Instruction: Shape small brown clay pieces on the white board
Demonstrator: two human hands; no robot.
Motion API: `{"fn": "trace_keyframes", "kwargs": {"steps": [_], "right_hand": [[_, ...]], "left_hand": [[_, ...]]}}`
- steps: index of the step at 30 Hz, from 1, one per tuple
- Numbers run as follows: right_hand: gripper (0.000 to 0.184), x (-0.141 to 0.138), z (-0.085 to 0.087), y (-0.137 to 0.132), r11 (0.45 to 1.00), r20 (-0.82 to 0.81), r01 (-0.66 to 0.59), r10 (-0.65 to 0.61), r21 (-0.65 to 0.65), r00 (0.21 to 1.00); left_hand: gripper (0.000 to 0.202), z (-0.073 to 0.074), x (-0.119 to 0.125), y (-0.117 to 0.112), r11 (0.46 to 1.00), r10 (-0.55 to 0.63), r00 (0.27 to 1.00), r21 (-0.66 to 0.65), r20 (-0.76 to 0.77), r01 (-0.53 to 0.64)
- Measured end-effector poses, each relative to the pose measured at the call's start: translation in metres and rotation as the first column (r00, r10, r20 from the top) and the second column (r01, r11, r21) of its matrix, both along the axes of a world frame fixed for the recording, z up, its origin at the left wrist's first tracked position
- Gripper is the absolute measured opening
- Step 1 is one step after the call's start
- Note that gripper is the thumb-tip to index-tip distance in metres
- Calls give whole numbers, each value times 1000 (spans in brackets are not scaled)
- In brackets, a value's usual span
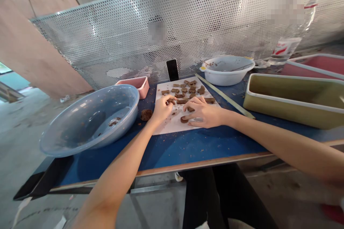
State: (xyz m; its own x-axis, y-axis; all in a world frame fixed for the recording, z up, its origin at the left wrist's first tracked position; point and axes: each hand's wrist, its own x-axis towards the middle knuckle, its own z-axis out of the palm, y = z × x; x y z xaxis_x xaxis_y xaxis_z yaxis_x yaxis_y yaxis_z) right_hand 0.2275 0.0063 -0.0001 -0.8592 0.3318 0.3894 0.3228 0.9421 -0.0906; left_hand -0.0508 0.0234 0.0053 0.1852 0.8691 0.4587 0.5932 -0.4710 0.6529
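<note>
My left hand (162, 108) is at the left side of a white board (161, 127), its fingers closed around a small brown clay-like piece (171, 102). On the right, my right hand (204, 113) reaches low over the board. Its thumb and one finger come together at a rounded brown piece (184, 119), while the other fingers are raised and spread. Another brown piece (190, 109) lies partly hidden under that hand. Several short brown pieces (175, 90) are scattered over the far half of the board, with crumbs between them. What the pieces are made of cannot be told for sure.
A large blue basin (88, 121) stands left, beside a brown lump (146, 115) and a pink container (143, 87). A phone (172, 70) leans behind the board. Rightward are a pale stick (225, 96), a white basin (225, 77), an olive trough (290, 109) and a bottle (286, 46).
</note>
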Motion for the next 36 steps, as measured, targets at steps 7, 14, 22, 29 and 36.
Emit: {"fn": "trace_keyframes", "kwargs": {"steps": [7, 14, 22, 29, 36], "right_hand": [[32, -1, -4, 2, 1000, -40, -1, 0, -5, 999], [29, 3, 1, 1, 998, -56, -27, 24, -56, 998], [31, 1, -3, 2, 999, -74, -34, 31, -32, 997], [30, 0, -1, 1, 999, -93, -20, 16, -35, 996], [32, -1, -4, 2, 999, -108, -32, 33, 10, 994]], "left_hand": [[43, 1, 0, -1, 1000, 4, 1000, -11, 2, -4], [41, 2, 0, -1, 1000, -4, 1000, -2, 7, 4], [42, 3, 0, -3, 1000, -16, 1000, 0, 3, 16], [42, 3, 2, -3, 1000, -14, 1000, -3, 10, 14], [43, 2, 1, -2, 1000, -21, 1000, 4, 8, 21]]}}
